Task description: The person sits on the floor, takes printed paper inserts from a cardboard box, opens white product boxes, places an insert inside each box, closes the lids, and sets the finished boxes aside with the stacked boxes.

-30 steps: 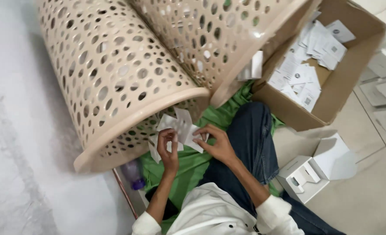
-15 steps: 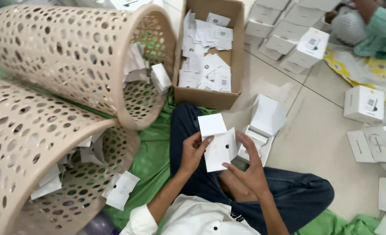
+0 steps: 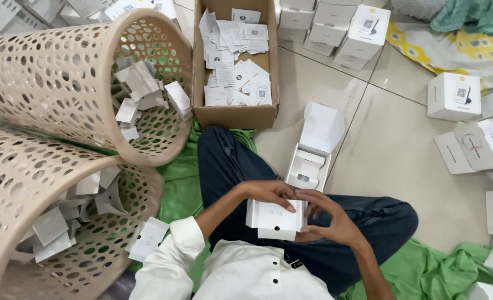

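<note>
Nearest, over the lap, both hands close on a small stack of white paper sleeves [image 3: 274,219]. The left hand [image 3: 269,192] grips its top edge with curled fingers; the right hand [image 3: 327,216] pinches its right side. Half a second ago the sleeves were held higher and fanned apart in front of the knee; now they are squared into one flat pile and lowered close to the white shirt. The top sleeve is plain white with faint grey marks and a small dark dot near its lower edge; how many lie in the pile cannot be told.

Just beyond the hands, on the floor [image 3: 391,150], one open white box [image 3: 312,153] lies with its lid flipped up. To the left, two beige perforated baskets [image 3: 46,83] lie on their sides on a green cloth [image 3: 182,183], each holding loose white sleeves.

Farther out, one brown cardboard carton [image 3: 235,116] holds a heap of white leaflets. Behind it, at least five closed white boxes [image 3: 363,33] are stacked, and more lie scattered along the right edge.
</note>
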